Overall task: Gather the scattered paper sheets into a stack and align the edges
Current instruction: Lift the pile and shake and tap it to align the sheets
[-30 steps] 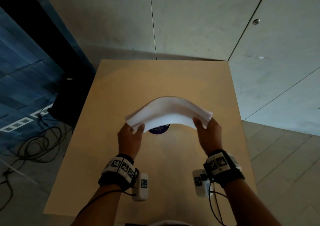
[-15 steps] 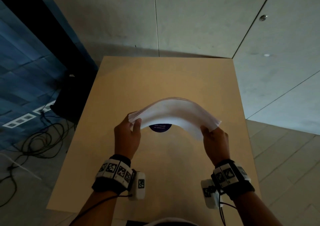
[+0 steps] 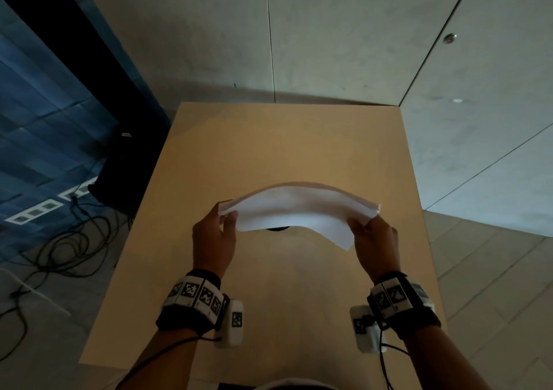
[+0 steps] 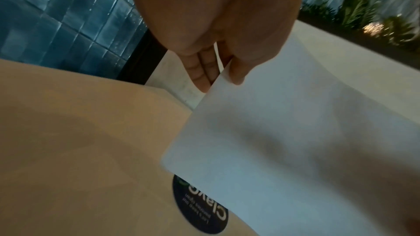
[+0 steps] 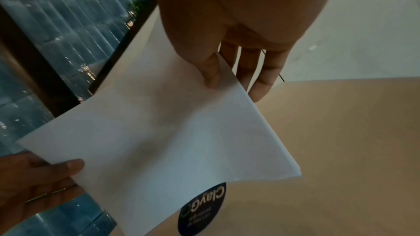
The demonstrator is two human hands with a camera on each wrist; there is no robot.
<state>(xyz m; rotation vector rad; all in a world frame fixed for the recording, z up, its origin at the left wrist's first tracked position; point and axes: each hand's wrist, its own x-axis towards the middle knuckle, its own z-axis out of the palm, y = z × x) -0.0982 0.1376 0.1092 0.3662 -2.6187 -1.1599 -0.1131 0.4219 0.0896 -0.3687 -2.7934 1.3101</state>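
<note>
A stack of white paper sheets is held in the air above the table, bowed upward in an arch. My left hand pinches its left end, thumb on the near face and fingers behind. My right hand pinches the right end the same way. In the left wrist view the thumb and fingers of my left hand clamp the edge of the sheets. In the right wrist view my right hand grips the sheets; my left hand shows at the far end.
A round dark blue sticker lies on the tan table under the stack, also seen as the sticker and the sticker. Left of the table stand a dark box and loose cables on the floor. Grey walls stand behind and to the right.
The stack has stayed in both hands, still arched. My hands have spread slightly and tilted the sheets so their near face shows more, and the sticker is now mostly hidden beneath them.
</note>
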